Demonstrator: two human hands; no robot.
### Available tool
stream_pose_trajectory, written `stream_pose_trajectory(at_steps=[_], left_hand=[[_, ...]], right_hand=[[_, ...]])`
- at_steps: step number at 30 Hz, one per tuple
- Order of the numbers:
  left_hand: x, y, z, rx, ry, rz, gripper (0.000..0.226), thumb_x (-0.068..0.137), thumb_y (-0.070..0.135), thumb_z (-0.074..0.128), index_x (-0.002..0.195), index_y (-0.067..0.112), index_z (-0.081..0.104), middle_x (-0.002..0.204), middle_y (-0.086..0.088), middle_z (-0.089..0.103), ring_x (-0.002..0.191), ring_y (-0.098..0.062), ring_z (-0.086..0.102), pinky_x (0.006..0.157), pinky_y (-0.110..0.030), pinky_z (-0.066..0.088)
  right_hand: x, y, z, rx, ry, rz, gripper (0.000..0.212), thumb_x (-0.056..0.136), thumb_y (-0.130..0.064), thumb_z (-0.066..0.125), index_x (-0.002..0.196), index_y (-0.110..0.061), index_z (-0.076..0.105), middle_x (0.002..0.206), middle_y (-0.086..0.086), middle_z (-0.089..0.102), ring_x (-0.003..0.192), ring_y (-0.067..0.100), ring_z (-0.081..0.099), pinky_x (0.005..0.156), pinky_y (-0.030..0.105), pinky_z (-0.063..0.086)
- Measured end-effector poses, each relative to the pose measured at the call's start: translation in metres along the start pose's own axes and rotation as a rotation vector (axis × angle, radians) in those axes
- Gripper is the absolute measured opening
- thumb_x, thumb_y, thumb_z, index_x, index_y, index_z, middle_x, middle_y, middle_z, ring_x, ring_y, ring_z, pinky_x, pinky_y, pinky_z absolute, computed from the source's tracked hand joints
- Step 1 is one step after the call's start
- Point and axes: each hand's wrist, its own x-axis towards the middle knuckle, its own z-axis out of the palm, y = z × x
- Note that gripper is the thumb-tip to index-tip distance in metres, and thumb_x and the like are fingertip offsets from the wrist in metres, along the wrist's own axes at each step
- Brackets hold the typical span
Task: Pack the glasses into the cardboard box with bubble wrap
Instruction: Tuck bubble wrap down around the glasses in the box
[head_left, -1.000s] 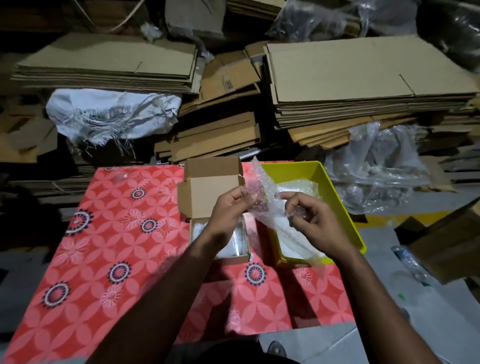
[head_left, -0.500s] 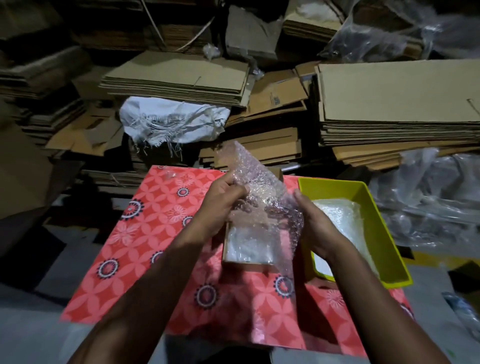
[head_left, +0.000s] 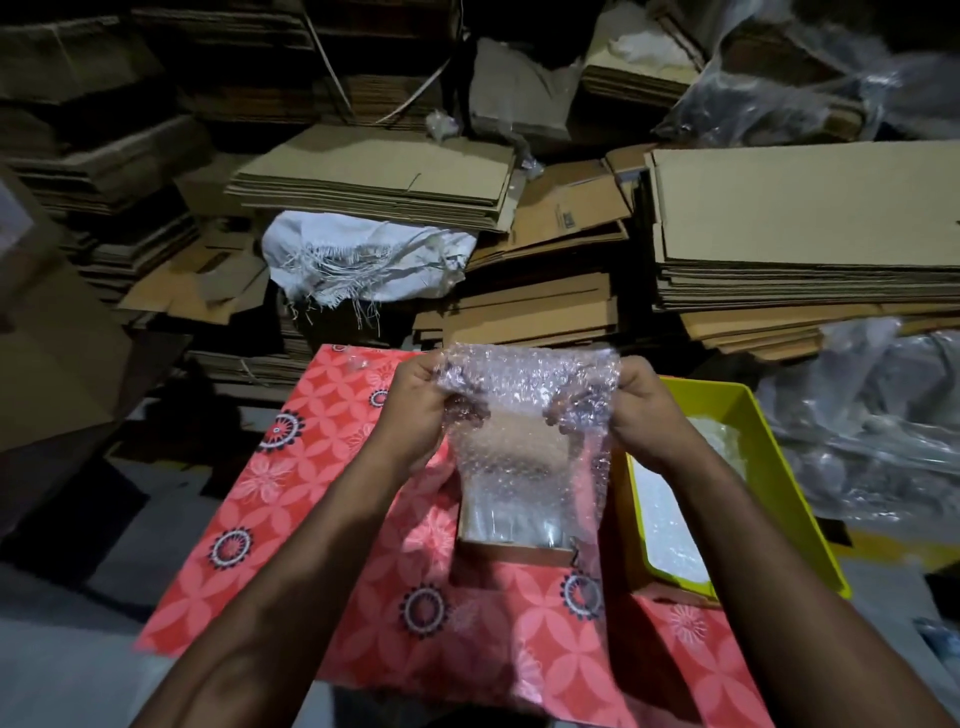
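Observation:
A sheet of clear bubble wrap (head_left: 524, 441) hangs spread flat in front of me. My left hand (head_left: 415, 410) pinches its upper left corner and my right hand (head_left: 644, 410) pinches its upper right corner. Behind and below the sheet stands the small open cardboard box (head_left: 511, 551) on the red patterned cloth (head_left: 322, 467). Something shiny and clear lies inside the box, blurred by the wrap; I cannot make out glasses as such.
A yellow plastic tub (head_left: 769, 467) with more bubble wrap (head_left: 670, 525) stands right of the box. Stacks of flattened cardboard (head_left: 800, 228), a frayed white sack (head_left: 363, 260) and clear plastic bags (head_left: 883, 426) crowd the far side and the right.
The crumpled bubble wrap has been pulled open into a flat sheet between both hands and held above the box. The view has shifted, so the box and tub sit lower and further right.

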Motion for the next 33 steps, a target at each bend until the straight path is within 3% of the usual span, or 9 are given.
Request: stream_pose_trajectory(at_steps=[4,8,11,14,16,20,23,27,33], left_hand=[[0.007,-0.003,-0.002,0.023,0.023,0.019,0.049,0.083,-0.023,0.05,0.057,0.015,0.068,0.057,0.0,0.062,0.05,-0.013,0.058,0.047,-0.026,0.05],[0.014,-0.005,-0.009,0.275,0.048,0.047,0.041,0.079,-0.03,0.05,0.065,0.003,0.068,0.057,0.0,0.065,0.051,-0.007,0.061,0.048,-0.02,0.049],[0.014,-0.003,-0.007,0.298,0.101,0.029,0.027,0.081,-0.029,0.048,0.082,-0.009,0.066,0.066,-0.009,0.062,0.05,-0.001,0.061,0.047,-0.015,0.046],[0.017,0.002,-0.005,0.276,0.095,0.052,0.04,0.085,-0.019,0.05,0.062,0.01,0.068,0.056,0.008,0.061,0.047,0.002,0.056,0.048,-0.014,0.044],[0.023,0.009,-0.006,0.21,0.029,0.057,0.048,0.078,-0.01,0.054,0.05,0.025,0.07,0.052,0.011,0.062,0.051,-0.001,0.058,0.053,-0.017,0.047],[0.031,0.016,-0.009,0.228,-0.014,0.09,0.06,0.076,-0.026,0.04,0.05,0.021,0.069,0.057,0.007,0.064,0.06,-0.003,0.06,0.062,-0.016,0.048],[0.033,0.019,-0.006,0.169,-0.031,0.088,0.046,0.082,-0.021,0.042,0.063,0.013,0.067,0.068,0.004,0.064,0.066,-0.007,0.058,0.066,-0.02,0.047],[0.038,0.022,0.0,0.108,-0.037,0.059,0.046,0.091,-0.012,0.048,0.074,0.023,0.073,0.083,0.006,0.069,0.079,-0.009,0.062,0.077,-0.025,0.048],[0.038,0.033,0.014,0.149,0.03,0.085,0.032,0.09,-0.013,0.043,0.082,0.01,0.065,0.09,-0.001,0.065,0.08,0.004,0.064,0.076,-0.01,0.049]], right_hand=[[0.0,0.005,-0.007,-0.007,-0.001,-0.059,0.053,0.074,0.016,0.045,0.065,-0.023,0.08,0.071,-0.002,0.075,0.071,0.008,0.07,0.069,0.032,0.053],[0.002,0.003,-0.021,-0.015,-0.143,-0.069,0.04,0.085,0.003,0.058,0.118,-0.013,0.075,0.141,0.015,0.052,0.139,0.029,0.046,0.115,0.05,0.039],[0.002,0.009,-0.021,-0.173,-0.145,-0.023,0.021,0.079,-0.013,0.066,0.094,-0.009,0.08,0.123,0.024,0.06,0.126,0.037,0.051,0.107,0.058,0.04],[-0.002,0.018,-0.018,-0.377,-0.194,-0.003,0.024,0.084,-0.03,0.067,0.105,-0.039,0.076,0.153,0.006,0.043,0.144,0.018,0.031,0.116,0.035,0.028],[-0.002,0.023,-0.019,-0.482,-0.254,0.046,0.026,0.083,-0.036,0.066,0.105,-0.03,0.078,0.165,-0.014,0.012,0.15,0.007,0.01,0.117,0.032,0.014],[0.003,0.036,-0.022,-0.202,-0.13,0.155,0.032,0.077,-0.029,0.051,0.08,-0.016,0.08,0.156,-0.012,0.033,0.146,0.015,0.026,0.115,0.042,0.025],[0.01,0.037,-0.017,0.176,0.087,0.151,0.021,0.077,-0.044,0.071,0.079,-0.023,0.068,0.117,-0.007,0.061,0.118,0.02,0.045,0.096,0.042,0.036],[0.013,0.041,-0.013,0.26,0.112,0.153,0.051,0.068,-0.043,0.085,0.111,-0.035,0.059,0.127,0.003,0.056,0.114,0.021,0.058,0.089,0.034,0.049],[0.02,0.028,-0.002,0.228,0.139,0.138,0.069,0.076,-0.011,0.079,0.137,-0.006,0.047,0.106,0.003,0.076,0.099,0.017,0.071,0.084,0.029,0.055]])
